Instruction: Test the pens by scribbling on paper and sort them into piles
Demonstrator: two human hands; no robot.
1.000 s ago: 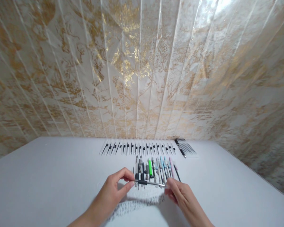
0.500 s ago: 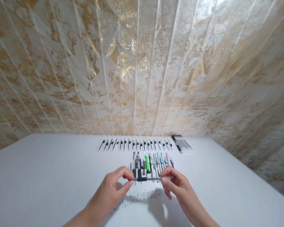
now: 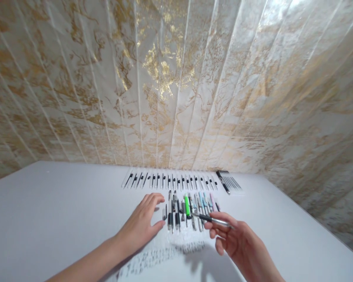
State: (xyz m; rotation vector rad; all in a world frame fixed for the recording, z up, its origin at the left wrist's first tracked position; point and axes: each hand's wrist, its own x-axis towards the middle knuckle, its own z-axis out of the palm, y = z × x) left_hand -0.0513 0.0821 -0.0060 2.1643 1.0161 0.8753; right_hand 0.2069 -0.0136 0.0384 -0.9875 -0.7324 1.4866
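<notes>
Now the left hand (image 3: 144,225) has let go of the pen (image 3: 212,220) and rests flat, fingers spread, just left of the mixed pen row (image 3: 191,207) on the surface (image 3: 61,203). Right hand (image 3: 238,244) alone holds the pen, fingers clamped on it, tip aimed at the row. Looks like two-handed work on it is finished.

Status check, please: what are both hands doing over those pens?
Right hand holds silver pen. Left hand open, fingertips beside mixed pen row. Nothing in the way.
</notes>
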